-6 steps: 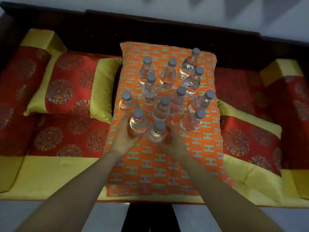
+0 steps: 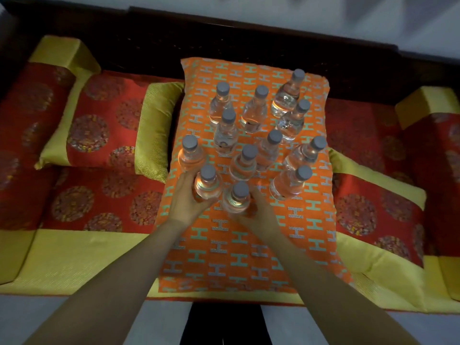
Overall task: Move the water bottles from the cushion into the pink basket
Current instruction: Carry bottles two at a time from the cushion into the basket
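Left hand point(image 2: 185, 204) still gripping left bottle point(image 2: 208, 186), right hand point(image 2: 258, 216) still gripping right bottle point(image 2: 236, 200); both bottles staying on cushion point(image 2: 224, 260), barely shifting.

Glossy clear plastic bottles point(image 2: 251, 110) stand on a woven, faintly shiny cloth cushion point(image 2: 239, 245).

The cushion point(image 2: 249, 247) is orange, covered in rows of teal and grey H shapes. The bottles point(image 2: 225, 136) are clear with grey caps point(image 2: 222, 88) and glow orange from the fabric under them. The pillow point(image 2: 99, 125) is red with round woven medallions and olive-gold ends in a fine fret pattern. The seat point(image 2: 74, 257) has the same red, medallions and gold border.
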Action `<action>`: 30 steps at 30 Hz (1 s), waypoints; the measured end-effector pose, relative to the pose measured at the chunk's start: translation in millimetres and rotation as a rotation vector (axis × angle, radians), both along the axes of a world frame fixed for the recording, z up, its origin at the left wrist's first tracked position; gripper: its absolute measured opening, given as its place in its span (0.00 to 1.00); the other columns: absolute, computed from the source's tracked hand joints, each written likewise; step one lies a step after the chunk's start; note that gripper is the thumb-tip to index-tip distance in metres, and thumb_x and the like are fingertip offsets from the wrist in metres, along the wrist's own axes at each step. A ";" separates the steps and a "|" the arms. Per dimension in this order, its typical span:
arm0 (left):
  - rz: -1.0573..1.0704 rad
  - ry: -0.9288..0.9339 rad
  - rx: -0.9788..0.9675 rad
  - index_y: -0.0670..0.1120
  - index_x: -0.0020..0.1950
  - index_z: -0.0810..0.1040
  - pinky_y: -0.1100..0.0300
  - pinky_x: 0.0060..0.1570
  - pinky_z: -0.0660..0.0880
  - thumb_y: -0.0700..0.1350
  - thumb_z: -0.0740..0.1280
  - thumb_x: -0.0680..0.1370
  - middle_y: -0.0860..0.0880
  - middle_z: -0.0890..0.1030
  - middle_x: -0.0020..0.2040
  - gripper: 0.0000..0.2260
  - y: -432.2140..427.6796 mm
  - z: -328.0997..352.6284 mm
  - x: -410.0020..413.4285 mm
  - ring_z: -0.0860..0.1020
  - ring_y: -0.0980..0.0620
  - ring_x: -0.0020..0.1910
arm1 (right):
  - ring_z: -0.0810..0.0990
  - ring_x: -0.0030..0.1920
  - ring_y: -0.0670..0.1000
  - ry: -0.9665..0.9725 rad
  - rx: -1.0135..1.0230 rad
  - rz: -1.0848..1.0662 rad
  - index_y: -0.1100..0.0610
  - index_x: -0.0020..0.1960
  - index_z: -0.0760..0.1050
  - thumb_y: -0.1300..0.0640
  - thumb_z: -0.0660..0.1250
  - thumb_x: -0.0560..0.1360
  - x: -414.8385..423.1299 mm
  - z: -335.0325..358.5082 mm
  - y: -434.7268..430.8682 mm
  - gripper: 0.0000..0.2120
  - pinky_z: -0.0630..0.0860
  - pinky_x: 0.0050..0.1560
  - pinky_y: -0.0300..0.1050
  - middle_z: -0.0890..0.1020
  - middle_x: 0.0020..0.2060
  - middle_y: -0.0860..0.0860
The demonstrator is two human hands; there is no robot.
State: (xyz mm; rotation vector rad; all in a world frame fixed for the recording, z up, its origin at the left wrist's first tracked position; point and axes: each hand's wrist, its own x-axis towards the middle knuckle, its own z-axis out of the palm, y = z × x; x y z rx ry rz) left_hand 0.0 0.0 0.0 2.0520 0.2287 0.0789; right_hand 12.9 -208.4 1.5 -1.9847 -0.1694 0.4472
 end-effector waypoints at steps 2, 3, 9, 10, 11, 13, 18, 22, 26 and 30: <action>-0.013 0.020 0.067 0.47 0.64 0.71 0.57 0.56 0.71 0.50 0.80 0.64 0.48 0.74 0.57 0.32 2.8 -5.3 2.9 0.73 0.48 0.57 | 0.78 0.59 0.45 -0.013 0.013 0.002 0.50 0.69 0.68 0.52 0.79 0.64 -1.5 -6.8 -2.9 0.37 0.78 0.57 0.46 0.79 0.61 0.45; -0.007 0.013 0.102 0.47 0.63 0.72 0.63 0.53 0.69 0.51 0.80 0.63 0.48 0.74 0.56 0.32 4.6 -5.7 3.0 0.72 0.49 0.56 | 0.79 0.59 0.46 -0.014 0.025 -0.012 0.50 0.69 0.68 0.53 0.79 0.64 -1.7 -8.0 -4.5 0.36 0.78 0.57 0.48 0.79 0.61 0.46; 0.012 0.072 -0.055 0.44 0.57 0.68 0.77 0.41 0.70 0.42 0.81 0.62 0.59 0.74 0.49 0.30 7.4 5.8 -4.1 0.75 0.72 0.47 | 0.81 0.50 0.43 0.008 0.057 -0.091 0.51 0.60 0.72 0.56 0.80 0.63 1.4 3.9 -11.5 0.29 0.78 0.48 0.38 0.82 0.52 0.47; 0.011 0.101 -0.093 0.45 0.57 0.68 0.76 0.41 0.71 0.42 0.81 0.62 0.59 0.75 0.49 0.30 8.5 7.7 -5.5 0.76 0.70 0.47 | 0.82 0.48 0.42 0.022 0.063 -0.117 0.51 0.59 0.72 0.56 0.80 0.63 2.5 7.7 -11.6 0.28 0.78 0.45 0.35 0.82 0.50 0.47; 0.010 0.130 -0.122 0.47 0.58 0.68 0.73 0.42 0.73 0.43 0.81 0.62 0.58 0.76 0.49 0.31 9.6 10.0 -7.1 0.78 0.67 0.47 | 0.82 0.46 0.42 0.040 0.077 -0.141 0.50 0.58 0.73 0.57 0.80 0.63 3.0 10.8 -13.0 0.27 0.78 0.43 0.35 0.82 0.49 0.47; 0.012 0.168 -0.151 0.51 0.58 0.68 0.66 0.44 0.75 0.47 0.81 0.63 0.57 0.78 0.51 0.30 11.7 17.3 -10.1 0.79 0.62 0.48 | 0.83 0.46 0.44 0.058 0.102 -0.173 0.47 0.56 0.73 0.55 0.81 0.63 2.6 20.2 -15.6 0.26 0.79 0.43 0.36 0.83 0.48 0.46; -0.009 0.155 -0.231 0.61 0.60 0.70 0.71 0.46 0.73 0.49 0.80 0.62 0.62 0.77 0.55 0.31 2.9 51.2 -6.8 0.76 0.71 0.51 | 0.82 0.43 0.42 -0.019 0.133 -0.231 0.37 0.54 0.73 0.52 0.79 0.65 -4.3 50.3 -26.5 0.23 0.77 0.38 0.36 0.82 0.45 0.39; -0.062 0.113 -0.285 0.49 0.62 0.73 0.75 0.40 0.73 0.50 0.79 0.61 0.56 0.81 0.52 0.31 -18.7 75.8 0.6 0.79 0.67 0.47 | 0.81 0.44 0.41 -0.049 0.144 -0.301 0.34 0.57 0.73 0.53 0.78 0.67 -15.8 71.1 -49.1 0.24 0.79 0.42 0.40 0.82 0.45 0.38; -0.158 0.083 -0.304 0.48 0.65 0.73 0.68 0.39 0.76 0.51 0.79 0.63 0.53 0.82 0.51 0.32 -54.2 94.1 11.4 0.81 0.61 0.46 | 0.81 0.47 0.51 -0.066 0.152 -0.440 0.49 0.62 0.74 0.54 0.74 0.71 -29.9 92.5 -90.2 0.21 0.78 0.44 0.51 0.81 0.47 0.53; -0.285 0.063 -0.321 0.47 0.66 0.73 0.53 0.48 0.79 0.58 0.77 0.57 0.48 0.82 0.54 0.40 -109.0 111.8 27.4 0.81 0.51 0.50 | 0.80 0.44 0.40 -0.086 0.156 -0.647 0.48 0.53 0.78 0.56 0.74 0.72 -48.1 120.5 -152.7 0.12 0.76 0.41 0.35 0.83 0.42 0.43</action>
